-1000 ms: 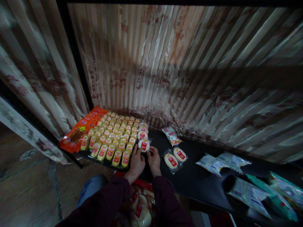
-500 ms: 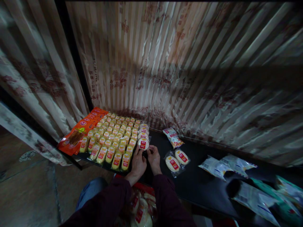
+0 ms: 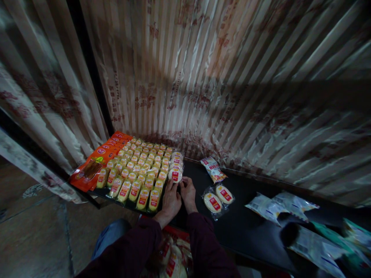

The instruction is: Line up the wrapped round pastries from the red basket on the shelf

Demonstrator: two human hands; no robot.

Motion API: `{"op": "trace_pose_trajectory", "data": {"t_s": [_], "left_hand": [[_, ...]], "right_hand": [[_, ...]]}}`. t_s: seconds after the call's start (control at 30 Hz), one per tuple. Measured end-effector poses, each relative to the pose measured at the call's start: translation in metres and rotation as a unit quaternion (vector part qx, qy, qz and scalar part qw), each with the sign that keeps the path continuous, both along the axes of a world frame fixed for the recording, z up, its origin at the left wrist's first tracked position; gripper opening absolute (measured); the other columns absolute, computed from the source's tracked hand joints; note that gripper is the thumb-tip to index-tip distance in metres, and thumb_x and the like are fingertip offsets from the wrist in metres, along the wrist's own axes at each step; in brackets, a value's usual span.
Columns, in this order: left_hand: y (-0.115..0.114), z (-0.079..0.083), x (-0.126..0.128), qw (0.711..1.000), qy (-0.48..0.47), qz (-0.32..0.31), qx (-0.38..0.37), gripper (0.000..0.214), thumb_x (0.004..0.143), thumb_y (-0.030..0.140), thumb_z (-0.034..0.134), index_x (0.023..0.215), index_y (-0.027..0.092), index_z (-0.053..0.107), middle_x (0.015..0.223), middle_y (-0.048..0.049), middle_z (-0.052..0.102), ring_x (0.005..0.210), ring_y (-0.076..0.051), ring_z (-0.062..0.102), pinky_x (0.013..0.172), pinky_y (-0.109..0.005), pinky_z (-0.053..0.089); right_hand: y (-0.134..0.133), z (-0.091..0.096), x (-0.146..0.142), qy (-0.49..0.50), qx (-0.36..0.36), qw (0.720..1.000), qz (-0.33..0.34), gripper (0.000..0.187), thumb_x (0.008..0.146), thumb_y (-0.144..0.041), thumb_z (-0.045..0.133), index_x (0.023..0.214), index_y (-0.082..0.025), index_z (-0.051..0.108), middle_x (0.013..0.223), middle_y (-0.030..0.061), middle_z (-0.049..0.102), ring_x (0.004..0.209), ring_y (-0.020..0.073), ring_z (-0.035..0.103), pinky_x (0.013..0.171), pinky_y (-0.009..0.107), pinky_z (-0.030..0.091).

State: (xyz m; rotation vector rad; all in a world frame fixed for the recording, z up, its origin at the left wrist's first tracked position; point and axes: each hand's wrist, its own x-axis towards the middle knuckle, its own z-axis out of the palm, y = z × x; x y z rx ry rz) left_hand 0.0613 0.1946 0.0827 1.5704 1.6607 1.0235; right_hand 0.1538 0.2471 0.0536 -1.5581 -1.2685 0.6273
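A black shelf (image 3: 246,233) fronts a striped curtain (image 3: 174,69). The left hand (image 3: 171,200) and right hand (image 3: 188,194) pinch the near edge of a wrapped white cake (image 3: 175,175) beside yellow packets (image 3: 142,198).

Looks forward and down from head height, over 2 sleeves (image 3: 206,241), near the black shelf (image 3: 240,227), facing the curtain (image 3: 185,77) behind.

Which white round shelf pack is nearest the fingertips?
The front pack of the overlapping row: left hand and right hand are at its near edge; the loose pair lies off right.
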Motion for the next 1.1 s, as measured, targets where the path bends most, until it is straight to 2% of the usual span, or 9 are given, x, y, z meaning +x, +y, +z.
{"op": "trace_pose_trajectory", "data": {"t_s": [0.3, 0.43, 0.73, 0.87, 1.1], "left_hand": [[0.002, -0.008, -0.002, 1.000, 0.018, -0.007, 0.004, 0.057, 0.071, 0.001, 0.045, 0.125, 0.009, 0.058, 0.145, -0.0146, 0.044, 0.139, -0.026, 0.033, 0.118, -0.041, 0.026], [0.003, -0.009, -0.002, 1.000, 0.014, -0.009, -0.001, 0.058, 0.070, 0.000, 0.045, 0.126, 0.011, 0.058, 0.146, -0.0120, 0.043, 0.139, -0.024, 0.032, 0.118, -0.040, 0.025], [0.003, -0.012, -0.001, 0.999, 0.024, -0.009, 0.022, 0.056, 0.070, 0.000, 0.045, 0.123, 0.011, 0.059, 0.146, -0.0128, 0.043, 0.140, -0.025, 0.032, 0.118, -0.040, 0.026], [0.001, -0.014, -0.003, 0.998, 0.047, -0.016, 0.033, 0.053, 0.071, -0.001, 0.044, 0.121, 0.008, 0.059, 0.146, -0.0157, 0.041, 0.141, -0.025, 0.029, 0.118, -0.041, 0.026], [-0.018, -0.013, -0.003, 0.995, 0.081, -0.035, 0.036, 0.049, 0.075, -0.001, 0.042, 0.118, 0.011, 0.060, 0.147, -0.0132, 0.041, 0.142, -0.024, 0.025, 0.118, -0.042, 0.026]], "right_hand": [[0.000, -0.004, -0.003, -0.108, 0.011, 0.993, -0.037, 0.021, 0.073, -0.028, 0.052, 0.088, -0.018, 0.063, 0.090, 0.0101, 0.064, 0.077, 0.0210, 0.060, 0.075, 0.034, 0.050], [0.000, -0.006, -0.003, -0.106, 0.007, 0.994, -0.040, 0.031, 0.073, -0.027, 0.052, 0.099, -0.017, 0.065, 0.100, 0.0109, 0.063, 0.072, 0.0182, 0.060, 0.072, 0.032, 0.050], [0.001, -0.010, 0.002, -0.096, 0.002, 0.995, -0.006, 0.033, 0.073, -0.027, 0.054, 0.102, -0.016, 0.066, 0.099, 0.0113, 0.068, 0.077, 0.0194, 0.064, 0.076, 0.033, 0.051], [-0.006, -0.008, 0.001, -0.089, 0.006, 0.996, -0.015, 0.035, 0.072, -0.026, 0.055, 0.104, -0.013, 0.065, 0.101, 0.0136, 0.067, 0.078, 0.0204, 0.066, 0.077, 0.035, 0.053], [-0.027, -0.009, -0.001, -0.087, 0.010, 0.996, -0.018, 0.037, 0.075, -0.025, 0.052, 0.107, -0.011, 0.063, 0.103, 0.0167, 0.065, 0.089, 0.0239, 0.064, 0.085, 0.039, 0.052]]}}
